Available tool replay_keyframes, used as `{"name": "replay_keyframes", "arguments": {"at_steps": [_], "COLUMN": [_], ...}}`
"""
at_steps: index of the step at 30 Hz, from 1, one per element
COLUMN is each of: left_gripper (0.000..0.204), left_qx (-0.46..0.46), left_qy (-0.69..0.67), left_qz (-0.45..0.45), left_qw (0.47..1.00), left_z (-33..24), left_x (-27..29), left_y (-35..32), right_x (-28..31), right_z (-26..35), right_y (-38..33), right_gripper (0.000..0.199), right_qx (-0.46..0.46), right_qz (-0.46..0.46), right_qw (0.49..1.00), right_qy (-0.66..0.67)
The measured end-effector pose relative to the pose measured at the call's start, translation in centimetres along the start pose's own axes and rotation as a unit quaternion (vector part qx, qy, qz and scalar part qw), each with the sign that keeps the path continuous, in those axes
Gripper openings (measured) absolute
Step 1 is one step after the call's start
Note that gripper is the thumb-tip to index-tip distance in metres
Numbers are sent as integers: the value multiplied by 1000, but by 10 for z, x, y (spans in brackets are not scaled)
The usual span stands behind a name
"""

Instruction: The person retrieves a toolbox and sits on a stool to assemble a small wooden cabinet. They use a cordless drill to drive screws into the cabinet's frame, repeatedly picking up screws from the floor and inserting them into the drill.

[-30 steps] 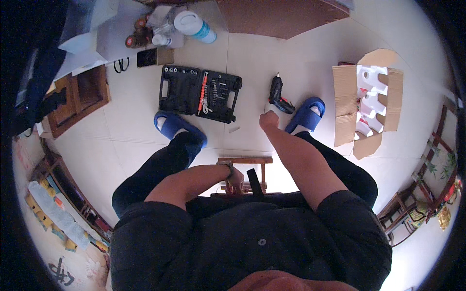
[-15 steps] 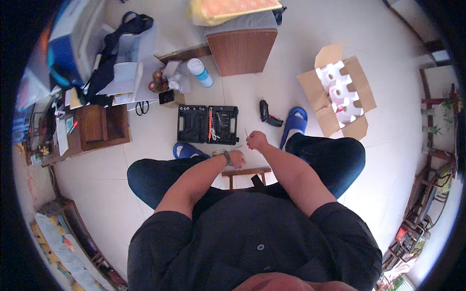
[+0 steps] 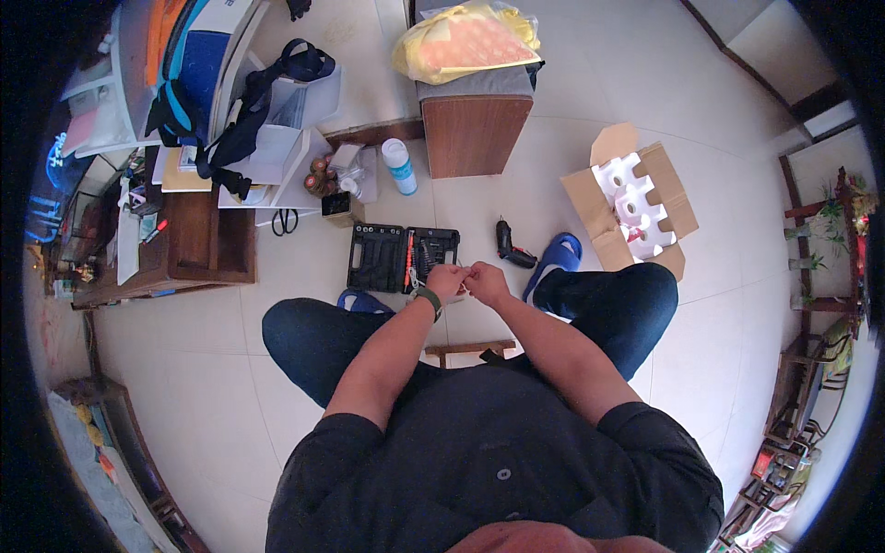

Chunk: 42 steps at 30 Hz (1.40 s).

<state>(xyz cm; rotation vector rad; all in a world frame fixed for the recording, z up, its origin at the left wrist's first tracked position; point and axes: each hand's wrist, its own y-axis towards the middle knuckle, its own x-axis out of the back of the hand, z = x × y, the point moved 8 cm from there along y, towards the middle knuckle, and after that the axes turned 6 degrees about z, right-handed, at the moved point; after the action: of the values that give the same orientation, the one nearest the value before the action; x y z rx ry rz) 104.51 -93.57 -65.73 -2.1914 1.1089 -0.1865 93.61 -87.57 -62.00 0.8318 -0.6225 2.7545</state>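
Observation:
My left hand [image 3: 446, 282] and my right hand [image 3: 485, 282] meet at the fingertips above the floor. Both are closed in a pinch around something small and pale, too small to make out. A dark band circles my left wrist. Just beyond the left hand lies an open black tool case [image 3: 376, 258], with bits and an orange-red shaft [image 3: 409, 258] in its right half. To the right of the case a black cordless screwdriver [image 3: 513, 247] rests on the floor.
An open cardboard box [image 3: 678, 198] with white foam inserts [image 3: 636, 205] stands at right. A white-and-blue can [image 3: 400, 168] and a brown wooden cabinet [image 3: 475, 138] are farther back. A desk [image 3: 207, 249] stands at left. Blue slippers [image 3: 560, 253] are on my feet.
My left hand has swung forward and come together with the right, which held a thin stick-like thing. The view has shifted a little; the case and screwdriver stay put on the floor.

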Motion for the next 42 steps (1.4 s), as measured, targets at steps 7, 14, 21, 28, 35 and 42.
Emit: {"name": "replay_keyframes", "arguments": {"at_steps": [7, 14, 21, 28, 35, 42], "left_gripper": [29, 29, 32, 27, 22, 37], "left_qx": [61, -81, 25, 8, -303, -315], "left_qy": [-39, 636, 557, 354, 604, 189], "left_qz": [-52, -101, -119, 159, 156, -369], "left_qw": [996, 761, 822, 921, 720, 854], "left_z": [81, 72, 64, 80, -223, -396], "left_x": [72, 110, 121, 110, 68, 158], "left_y": [65, 88, 114, 122, 78, 53], "right_x": [-10, 38, 35, 52, 75, 131], "right_z": [-87, -126, -155, -143, -31, 113], "right_y": [27, 56, 92, 106, 130, 122], "right_gripper": [69, 84, 79, 58, 41, 23], "right_qx": [-148, -311, -338, -253, -80, 50], "right_qz": [49, -1, -2, -53, -161, -179], "right_qw": [982, 925, 894, 955, 949, 887], "right_qy": [-108, -219, -293, -145, 258, 422]}}
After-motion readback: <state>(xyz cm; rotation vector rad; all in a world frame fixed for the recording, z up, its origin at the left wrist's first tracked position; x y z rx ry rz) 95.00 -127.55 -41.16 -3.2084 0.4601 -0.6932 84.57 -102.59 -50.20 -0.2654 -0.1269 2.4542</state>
